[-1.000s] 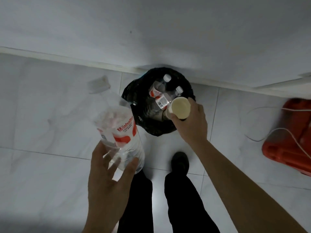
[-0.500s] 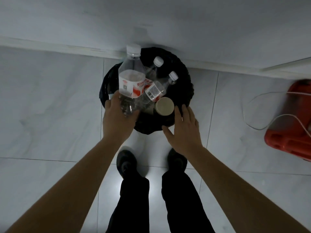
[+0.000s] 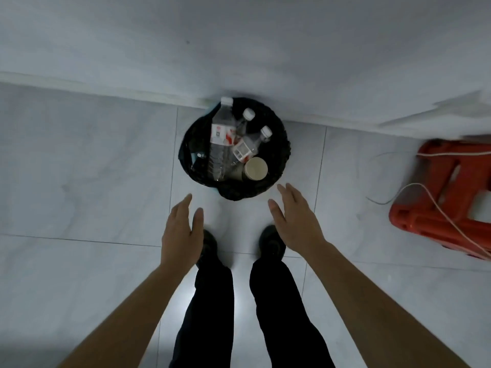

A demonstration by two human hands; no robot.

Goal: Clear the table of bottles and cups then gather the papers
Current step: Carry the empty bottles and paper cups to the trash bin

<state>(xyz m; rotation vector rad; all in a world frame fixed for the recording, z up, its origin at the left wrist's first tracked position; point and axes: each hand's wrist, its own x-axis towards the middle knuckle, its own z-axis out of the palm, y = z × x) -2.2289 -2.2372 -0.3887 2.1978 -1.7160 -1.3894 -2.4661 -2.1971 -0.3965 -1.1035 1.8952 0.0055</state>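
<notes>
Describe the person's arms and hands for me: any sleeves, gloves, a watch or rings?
Both arms are bare along their whole visible length, with no sleeve edge in view. The left hand and right hand wear no gloves, and no watch, bracelet or ring shows on the wrists or on the fingers as far as visible. Below them are dark trousers and dark shoes.
</notes>
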